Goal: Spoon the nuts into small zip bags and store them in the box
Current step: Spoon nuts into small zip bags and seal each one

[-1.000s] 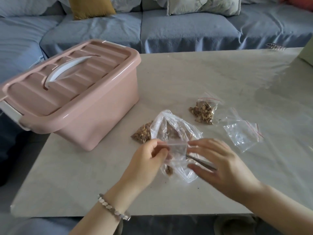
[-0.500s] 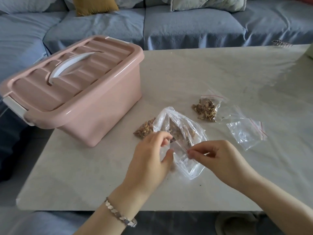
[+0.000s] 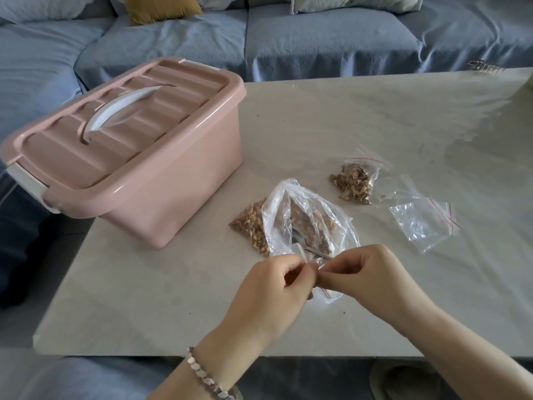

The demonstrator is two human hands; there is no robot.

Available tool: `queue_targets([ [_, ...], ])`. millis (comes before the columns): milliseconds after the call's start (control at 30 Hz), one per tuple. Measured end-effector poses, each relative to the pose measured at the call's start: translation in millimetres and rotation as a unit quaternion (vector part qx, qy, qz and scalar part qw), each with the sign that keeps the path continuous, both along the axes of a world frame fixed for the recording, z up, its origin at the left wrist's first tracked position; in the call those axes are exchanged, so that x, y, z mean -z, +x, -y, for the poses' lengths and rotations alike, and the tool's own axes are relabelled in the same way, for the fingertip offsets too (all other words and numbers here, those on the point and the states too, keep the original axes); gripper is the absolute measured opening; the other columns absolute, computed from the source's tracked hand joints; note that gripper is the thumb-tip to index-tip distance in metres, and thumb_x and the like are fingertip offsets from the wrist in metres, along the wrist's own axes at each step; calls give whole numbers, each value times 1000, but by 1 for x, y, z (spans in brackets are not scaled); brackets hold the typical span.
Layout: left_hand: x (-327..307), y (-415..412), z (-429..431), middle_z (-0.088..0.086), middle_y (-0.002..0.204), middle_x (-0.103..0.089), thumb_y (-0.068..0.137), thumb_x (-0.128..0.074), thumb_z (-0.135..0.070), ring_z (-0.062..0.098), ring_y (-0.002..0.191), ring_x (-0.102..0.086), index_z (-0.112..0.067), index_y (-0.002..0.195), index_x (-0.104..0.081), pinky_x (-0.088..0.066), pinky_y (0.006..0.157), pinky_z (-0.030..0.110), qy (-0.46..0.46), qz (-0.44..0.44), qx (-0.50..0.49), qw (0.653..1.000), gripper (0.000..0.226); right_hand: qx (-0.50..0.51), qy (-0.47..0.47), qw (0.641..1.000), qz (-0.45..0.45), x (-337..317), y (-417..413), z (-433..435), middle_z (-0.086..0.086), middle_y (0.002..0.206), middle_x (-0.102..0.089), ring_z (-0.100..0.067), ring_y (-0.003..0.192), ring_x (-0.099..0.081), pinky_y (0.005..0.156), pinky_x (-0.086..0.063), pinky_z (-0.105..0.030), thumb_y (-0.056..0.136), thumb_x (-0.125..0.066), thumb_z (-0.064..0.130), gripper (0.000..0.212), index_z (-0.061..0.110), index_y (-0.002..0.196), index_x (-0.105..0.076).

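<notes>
My left hand (image 3: 277, 290) and my right hand (image 3: 372, 275) meet at the near middle of the table, both pinching the top of a small zip bag (image 3: 326, 294) that hangs between them. Just behind them lies a large clear bag of nuts (image 3: 305, 217) with a metal spoon (image 3: 305, 245) resting inside it. A filled small bag (image 3: 251, 226) lies against its left side. Another filled zip bag (image 3: 354, 180) lies further right. The pink box (image 3: 138, 157) stands at the left, its lid closed.
Empty zip bags (image 3: 424, 220) with red strips lie at the right. The grey table (image 3: 375, 111) reaches back to a blue sofa (image 3: 288, 39) with cushions. A round stool (image 3: 403, 379) shows below the table's near edge.
My hands have drawn together and nearer to me, fingertips now meeting on the small bag's top. The spoon, earlier under my right hand, now lies in the large bag.
</notes>
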State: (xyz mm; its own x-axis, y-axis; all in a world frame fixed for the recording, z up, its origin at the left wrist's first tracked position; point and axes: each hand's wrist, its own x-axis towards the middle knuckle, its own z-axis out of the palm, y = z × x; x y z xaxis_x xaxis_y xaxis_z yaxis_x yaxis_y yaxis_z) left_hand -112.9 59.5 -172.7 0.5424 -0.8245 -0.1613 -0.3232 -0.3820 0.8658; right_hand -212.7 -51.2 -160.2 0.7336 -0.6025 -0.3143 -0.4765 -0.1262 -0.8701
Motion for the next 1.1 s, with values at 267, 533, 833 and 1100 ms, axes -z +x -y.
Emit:
queue_targets([
  [267,-5,4,1,-8,58,-62,93,-47,-21,5,62,-60,-19,61,-61,-46,60,12,3,-85,23,996,35,-43,56,997,-24,-1,-1,0,-21,74,-65,-17,61,-47,61,-39,-29,63,-76,44,24,20,62,-73],
  [533,-7,9,-2,-11,58,-59,97,-43,-16,-2,57,-52,-19,65,-60,-37,57,6,-24,-135,80,987,37,-60,152,986,-19,-4,-2,5,0,61,-65,-5,61,-53,64,-42,-20,56,-76,40,23,17,60,-71],
  [833,-4,8,-8,-10,59,-57,97,-43,-14,-2,56,-50,-17,66,-59,-37,59,7,-63,-117,81,988,34,-67,173,982,-27,-8,-3,4,-4,71,-69,-3,62,-57,68,-45,-24,70,-74,28,15,13,69,-73],
  [1100,-1,6,-11,-9,63,-59,98,-41,-24,2,63,-54,-12,72,-59,-39,61,11,-38,-76,85,993,34,-89,28,995,33,-12,-9,-9,1,65,-71,-17,62,-51,62,-41,-30,72,-68,31,10,31,64,-73],
])
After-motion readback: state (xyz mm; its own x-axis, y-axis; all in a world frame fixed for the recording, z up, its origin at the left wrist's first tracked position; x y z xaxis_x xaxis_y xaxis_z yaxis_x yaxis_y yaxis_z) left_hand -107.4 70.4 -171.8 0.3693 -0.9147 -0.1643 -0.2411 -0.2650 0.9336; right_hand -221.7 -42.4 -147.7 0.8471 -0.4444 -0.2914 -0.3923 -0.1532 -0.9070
